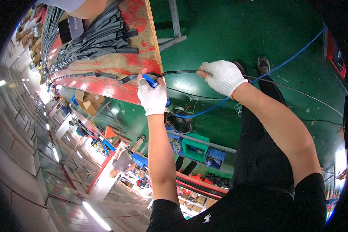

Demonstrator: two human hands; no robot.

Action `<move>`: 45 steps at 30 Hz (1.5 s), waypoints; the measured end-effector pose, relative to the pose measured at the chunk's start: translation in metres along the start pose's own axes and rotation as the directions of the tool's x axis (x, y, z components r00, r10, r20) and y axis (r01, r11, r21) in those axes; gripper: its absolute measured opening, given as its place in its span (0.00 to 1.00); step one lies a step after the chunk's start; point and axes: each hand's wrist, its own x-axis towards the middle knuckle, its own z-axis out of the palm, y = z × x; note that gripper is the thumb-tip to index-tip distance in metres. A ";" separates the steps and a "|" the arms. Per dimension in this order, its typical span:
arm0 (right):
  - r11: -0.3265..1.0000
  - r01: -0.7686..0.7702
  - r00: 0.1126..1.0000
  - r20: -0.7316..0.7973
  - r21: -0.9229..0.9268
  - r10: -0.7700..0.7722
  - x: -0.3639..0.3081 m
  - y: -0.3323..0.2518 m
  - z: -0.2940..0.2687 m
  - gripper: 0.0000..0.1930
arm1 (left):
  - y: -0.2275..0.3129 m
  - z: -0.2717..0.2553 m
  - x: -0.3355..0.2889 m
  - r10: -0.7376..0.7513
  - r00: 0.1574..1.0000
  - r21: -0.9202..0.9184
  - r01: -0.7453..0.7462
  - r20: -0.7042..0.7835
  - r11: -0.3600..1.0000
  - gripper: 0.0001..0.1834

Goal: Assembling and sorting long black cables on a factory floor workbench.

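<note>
My left hand (152, 96), in a white glove with bare fingertips, is closed around a blue air gun (150, 81) at the table's edge. A thin blue hose (220, 103) runs from beneath that hand to the far right. Under the left fingers lies the end of a flat black sleeve (104, 75), stretched along the tabletop. My right hand (223, 77), gloved the same way, pinches a thin black cable (181, 72) off the table. The cable spans toward the left hand, and its other side trails right past my forearm. Where cable and sleeve meet is hidden by the left fingers.
Many flat black sleeves (100, 42) lie fanned over the worn red table (143, 60). A dark box (70, 29) rests on them, near a person's arm (92, 8). Below are a cardboard box (89, 102), a green crate (195, 148) and a blue bin (215, 157).
</note>
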 end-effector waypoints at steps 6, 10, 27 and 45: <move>1.000 -0.023 1.000 0.001 0.013 0.023 -0.004 -0.008 0.009 0.16 | -0.002 0.002 0.000 0.027 1.000 -0.017 -0.027 0.008 1.000 0.30; 1.000 -0.019 1.000 -0.009 -0.005 0.019 0.000 -0.011 0.014 0.16 | -0.002 0.000 0.002 0.024 0.999 0.002 -0.024 0.034 1.000 0.31; 0.997 -0.018 0.987 -0.158 -0.077 0.006 0.002 -0.011 0.039 0.15 | -0.005 -0.001 0.005 0.010 0.999 -0.007 -0.010 0.049 1.000 0.28; 0.999 0.020 0.933 -0.359 -0.035 -0.031 0.003 -0.041 0.069 0.11 | 0.028 0.009 -0.008 -0.053 0.980 0.236 0.098 -0.193 0.967 0.31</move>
